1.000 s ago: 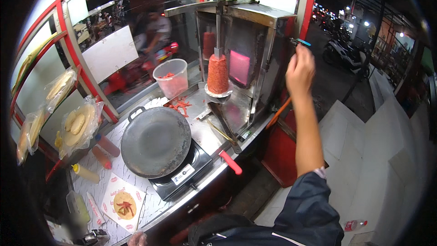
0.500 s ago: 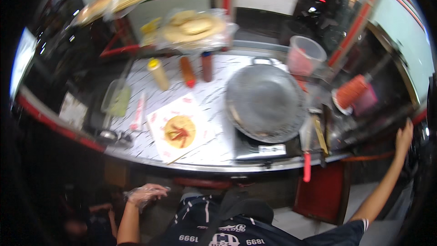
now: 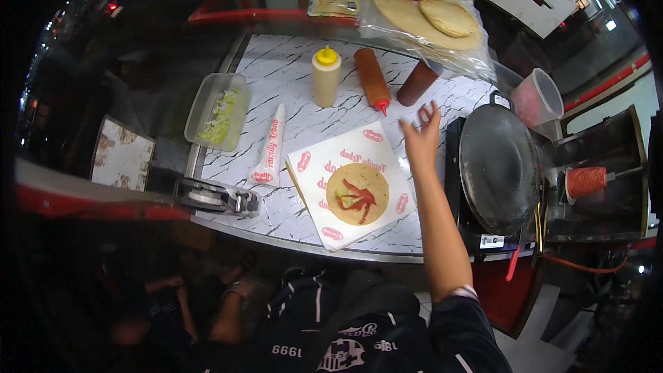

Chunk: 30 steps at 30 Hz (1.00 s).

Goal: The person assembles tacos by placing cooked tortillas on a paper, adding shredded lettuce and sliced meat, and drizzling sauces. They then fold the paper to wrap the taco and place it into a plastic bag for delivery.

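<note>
My right hand [image 3: 423,132] reaches over the table just below a dark red sauce bottle [image 3: 418,84], fingers apart with nothing in them. Beside it are an orange sauce bottle [image 3: 371,77] with a red tip and a cream-coloured bottle [image 3: 326,83] with a yellow cap. Left of my forearm, a round flatbread [image 3: 376,176] lies on printed white paper [image 3: 311,179], topped with red sauce and some greenish shreds. Low in the shade by my body is my left hand [image 3: 240,290], in a clear glove; its fingers are too dark to make out.
A black pan [image 3: 498,166] sits on a stove at right, near a bucket [image 3: 537,100] and reddish meat on a spit [image 3: 587,183]. Shredded greens fill a tub [image 3: 238,128] at left, near a wrapped paper cone [image 3: 271,152]. Bagged flatbreads [image 3: 414,21] lie behind; another person's hand [image 3: 173,282] shows lower left.
My right hand has come from the far right edge to the sauce bottles. The view has turned left, shifting the table's things rightward. My left hand has dropped into shade.
</note>
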Available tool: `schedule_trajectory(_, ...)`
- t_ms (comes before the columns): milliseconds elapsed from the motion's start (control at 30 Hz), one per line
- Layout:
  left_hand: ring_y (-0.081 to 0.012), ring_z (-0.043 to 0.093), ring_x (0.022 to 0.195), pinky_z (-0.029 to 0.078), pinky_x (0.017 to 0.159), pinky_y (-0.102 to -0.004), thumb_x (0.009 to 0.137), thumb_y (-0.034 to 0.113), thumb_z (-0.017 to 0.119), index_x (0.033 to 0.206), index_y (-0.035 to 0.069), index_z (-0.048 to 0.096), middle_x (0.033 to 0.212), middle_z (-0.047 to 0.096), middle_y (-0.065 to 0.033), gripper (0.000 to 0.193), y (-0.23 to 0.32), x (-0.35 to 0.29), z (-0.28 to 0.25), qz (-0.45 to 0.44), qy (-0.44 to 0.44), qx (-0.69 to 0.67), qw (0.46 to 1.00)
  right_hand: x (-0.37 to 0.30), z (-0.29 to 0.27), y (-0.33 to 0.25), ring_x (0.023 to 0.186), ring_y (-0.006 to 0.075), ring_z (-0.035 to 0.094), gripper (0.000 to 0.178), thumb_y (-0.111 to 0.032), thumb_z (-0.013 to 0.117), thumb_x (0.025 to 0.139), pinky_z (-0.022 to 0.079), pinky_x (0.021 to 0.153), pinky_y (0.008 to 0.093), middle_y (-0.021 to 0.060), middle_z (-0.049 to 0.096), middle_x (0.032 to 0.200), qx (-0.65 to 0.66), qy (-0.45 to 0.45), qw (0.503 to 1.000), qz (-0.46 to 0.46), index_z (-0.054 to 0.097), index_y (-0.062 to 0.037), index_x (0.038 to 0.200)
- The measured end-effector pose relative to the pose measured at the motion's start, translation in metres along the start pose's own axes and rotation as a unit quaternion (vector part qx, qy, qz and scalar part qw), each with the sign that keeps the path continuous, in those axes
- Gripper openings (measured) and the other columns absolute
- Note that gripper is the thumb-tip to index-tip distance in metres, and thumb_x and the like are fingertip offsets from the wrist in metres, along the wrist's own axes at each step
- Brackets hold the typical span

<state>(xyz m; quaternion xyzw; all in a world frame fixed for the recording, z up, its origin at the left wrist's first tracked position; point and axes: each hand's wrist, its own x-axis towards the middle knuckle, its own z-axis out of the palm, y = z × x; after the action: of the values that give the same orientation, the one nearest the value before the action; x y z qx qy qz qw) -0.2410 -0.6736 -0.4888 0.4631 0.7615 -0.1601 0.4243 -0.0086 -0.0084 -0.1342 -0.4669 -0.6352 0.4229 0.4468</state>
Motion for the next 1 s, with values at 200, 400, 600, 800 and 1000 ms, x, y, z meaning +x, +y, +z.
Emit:
schedule_trajectory(200, -0.0416, 0.067, 0.113, 0.055, 0.096, -0.0536, 0.104, 0.032, 0.046, 0.134, 0.012, 0.065, 0.126, 0.068, -0.0201, 0.041, -0.046, 0.000, 0.014, 0.021, 0.100, 0.007, 0.995, 0.124, 0.057, 0.081, 0.121, 0.0365, 0.063, 0.084, -0.013, 0.084, 0.073, 0.048, 0.104, 0.0397, 0.0262, 0.061, 0.134, -0.076, 0.072, 0.995, 0.009, 0.041, -0.0003, 0.145)
schedule_trajectory(400, -0.0443, 0.068, 0.111, 0.054, 0.098, -0.0534, 0.106, 0.038, 0.047, 0.135, 0.014, 0.064, 0.122, 0.072, -0.0194, 0.041, -0.046, -0.010, -0.055, -0.027, 0.097, -0.175, 0.979, 0.032, 0.025, 0.057, 0.114, 0.0291, 0.065, 0.067, -0.012, 0.080, 0.078, 0.052, 0.097, 0.0411, 0.0158, 0.060, 0.129, 0.117, 0.051, 0.990, 0.060, 0.046, -0.0041, 0.135)
schedule_trajectory(600, -0.0417, 0.062, 0.125, 0.051, 0.103, -0.0526, 0.106, 0.033, 0.046, 0.138, 0.014, 0.062, 0.135, 0.064, -0.0209, 0.041, -0.059, 0.008, -0.032, -0.024, 0.014, -0.109, 0.994, -0.074, -0.067, -0.079, 0.117, 0.0287, 0.064, 0.101, -0.014, 0.081, 0.079, 0.051, 0.103, 0.0439, 0.0212, 0.057, 0.130, 0.104, -0.022, 0.994, 0.003, 0.021, -0.0128, 0.161)
schedule_trajectory(800, -0.0420, 0.064, 0.122, 0.051, 0.104, -0.0525, 0.097, 0.038, 0.063, 0.129, 0.008, 0.069, 0.133, 0.067, -0.0210, 0.044, -0.017, 0.019, -0.111, -0.062, 0.001, -0.165, 0.984, -0.071, -0.041, -0.075, 0.100, 0.0245, 0.070, 0.048, -0.010, 0.082, 0.080, 0.058, 0.087, 0.0395, 0.0125, 0.069, 0.107, 0.209, -0.097, 0.970, 0.079, 0.059, 0.0015, 0.120)
schedule_trajectory(1000, -0.0349, 0.070, 0.114, 0.054, 0.099, -0.0457, 0.086, 0.041, 0.076, 0.115, 0.007, 0.077, 0.119, 0.075, -0.0180, 0.044, 0.024, -0.015, -0.166, -0.130, 0.081, -0.381, 0.912, -0.085, 0.027, -0.054, 0.100, 0.0206, 0.067, 0.051, -0.003, 0.088, 0.073, 0.053, 0.093, 0.0365, 0.0076, 0.069, 0.107, 0.185, -0.169, 0.961, 0.113, 0.063, -0.0016, 0.117)
